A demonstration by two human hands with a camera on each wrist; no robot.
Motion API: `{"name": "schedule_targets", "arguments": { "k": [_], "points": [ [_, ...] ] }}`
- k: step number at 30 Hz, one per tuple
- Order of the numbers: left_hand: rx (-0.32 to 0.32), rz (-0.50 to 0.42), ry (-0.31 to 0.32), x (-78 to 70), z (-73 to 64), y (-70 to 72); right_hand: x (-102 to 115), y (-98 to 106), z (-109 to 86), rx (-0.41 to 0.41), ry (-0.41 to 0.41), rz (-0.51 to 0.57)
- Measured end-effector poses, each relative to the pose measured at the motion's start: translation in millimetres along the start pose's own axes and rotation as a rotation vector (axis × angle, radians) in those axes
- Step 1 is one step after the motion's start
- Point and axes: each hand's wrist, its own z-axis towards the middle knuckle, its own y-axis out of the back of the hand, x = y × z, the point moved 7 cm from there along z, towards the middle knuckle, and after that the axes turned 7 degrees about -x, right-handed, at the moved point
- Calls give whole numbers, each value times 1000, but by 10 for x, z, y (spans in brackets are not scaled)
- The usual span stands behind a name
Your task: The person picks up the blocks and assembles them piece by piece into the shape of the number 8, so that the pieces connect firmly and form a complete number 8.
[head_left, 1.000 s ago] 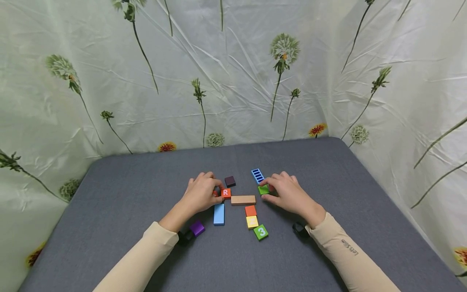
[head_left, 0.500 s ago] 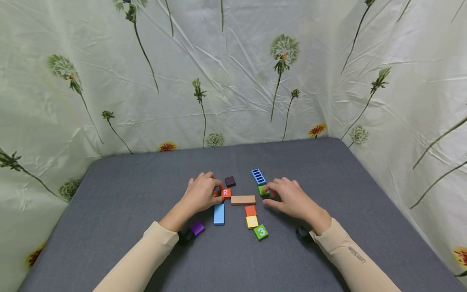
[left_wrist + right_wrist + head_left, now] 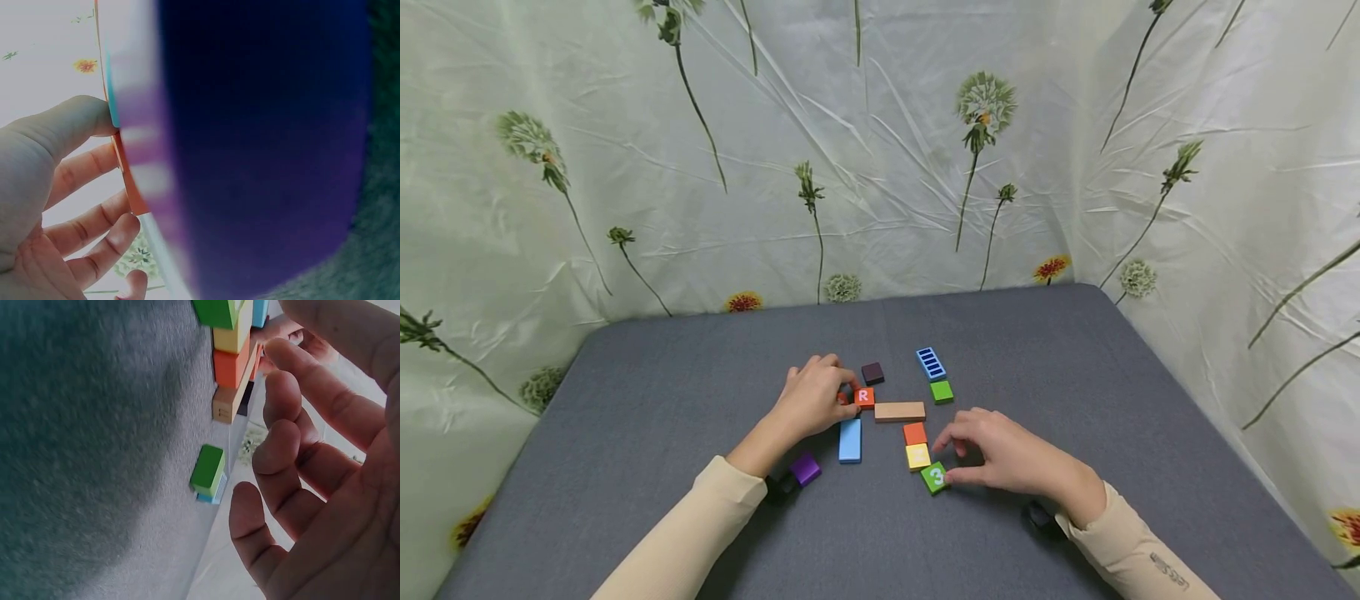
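Observation:
In the head view my left hand [image 3: 812, 396] pinches a red block, largely hidden by its fingers, beside the red block marked R [image 3: 864, 397]. The left wrist view shows the thumb [image 3: 75, 122] against an orange-red edge [image 3: 131, 181], behind a blurred purple block [image 3: 269, 187]. My right hand [image 3: 1000, 454] hovers with relaxed, parted fingers just right of the green block marked 3 [image 3: 935, 477]. Its thumb tip is at that block's right edge; whether they touch is unclear. A yellow block [image 3: 917, 456] and an orange block [image 3: 914, 433] continue the line above the 3.
A wooden plank [image 3: 899, 411] lies mid-table, with a dark block [image 3: 872, 372] behind it. Farther right are a plain green block [image 3: 942, 392] and a blue striped block [image 3: 931, 363]. A light-blue block [image 3: 850, 442] and a purple block [image 3: 806, 469] lie near the left arm.
My right hand has left the plain green block and come toward me, down to the green 3 block. The left hand stays in place.

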Motion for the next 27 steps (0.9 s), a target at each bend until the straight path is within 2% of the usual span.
{"name": "schedule_targets", "arguments": {
  "k": [7, 14, 27],
  "points": [
    [1, -8, -2, 3, -2, -2, 23, -54, -52, 40, -21, 31],
    [-10, -19, -18, 1, 1, 0, 33, -85, -70, 40, -3, 40],
    [-23, -17, -40, -8, -1, -2, 18, -130, -69, 47, -16, 52]
  ]
}}
